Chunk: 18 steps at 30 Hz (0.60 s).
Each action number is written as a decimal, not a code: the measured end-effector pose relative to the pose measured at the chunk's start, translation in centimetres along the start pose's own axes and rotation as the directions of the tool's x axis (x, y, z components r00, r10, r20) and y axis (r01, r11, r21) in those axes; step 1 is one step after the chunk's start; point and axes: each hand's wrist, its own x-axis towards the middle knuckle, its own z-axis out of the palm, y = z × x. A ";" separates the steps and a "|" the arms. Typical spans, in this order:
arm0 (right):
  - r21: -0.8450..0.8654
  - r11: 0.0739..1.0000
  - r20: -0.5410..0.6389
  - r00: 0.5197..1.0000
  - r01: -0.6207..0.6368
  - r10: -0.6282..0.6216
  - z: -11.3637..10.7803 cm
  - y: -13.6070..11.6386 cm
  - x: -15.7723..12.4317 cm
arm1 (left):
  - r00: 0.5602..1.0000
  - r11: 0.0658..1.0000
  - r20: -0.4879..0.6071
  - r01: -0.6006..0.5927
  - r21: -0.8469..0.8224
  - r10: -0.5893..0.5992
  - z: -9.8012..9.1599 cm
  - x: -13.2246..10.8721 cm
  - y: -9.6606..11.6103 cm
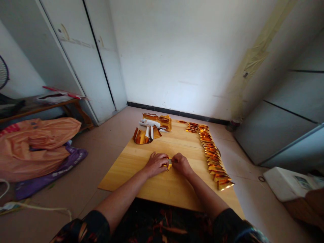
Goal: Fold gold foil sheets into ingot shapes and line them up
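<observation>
Above the near middle of the wooden board, my left hand and my right hand almost meet. Between them is a small piece of gold foil paper, its greyish back partly showing. Fingers of both hands are closed on it, and they hide most of its shape. A long row of folded gold foil pieces runs down the board's right side, with a smaller group of folded pieces at its far end. Toward the far left, curled gold foil sheets stand with their pale backs partly turned out.
Behind those sheets lies a stack of gold foil sheets beside a white roll or packet. Orange and purple bags lie on the floor at left, near a wooden bench. A white box stands at right.
</observation>
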 end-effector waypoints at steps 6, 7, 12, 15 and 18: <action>-0.265 0.946 0.037 0.982 0.189 -0.186 0.0 -1.2 -3.5 | 0.984 0.989 -0.114 0.141 0.053 -0.134 1.2 0.0 1.9; -0.319 0.930 0.039 0.983 0.183 -0.180 -0.1 -1.6 -4.0 | 0.982 0.986 -0.115 0.158 0.057 -0.150 1.2 0.0 2.0; -0.469 0.850 0.080 0.971 0.238 -0.227 -0.7 -2.3 -4.9 | 0.999 0.995 -0.001 0.032 0.095 -0.032 0.1 -0.4 1.1; -0.504 0.812 0.117 0.955 0.295 -0.274 -1.0 -2.0 -4.3 | 0.995 0.987 0.067 -0.077 0.144 0.067 -0.8 -0.8 0.2; -0.496 0.805 0.148 0.945 0.325 -0.290 -1.6 -1.5 -3.4 | 0.996 0.976 0.062 -0.080 0.201 0.069 -1.1 -1.1 0.3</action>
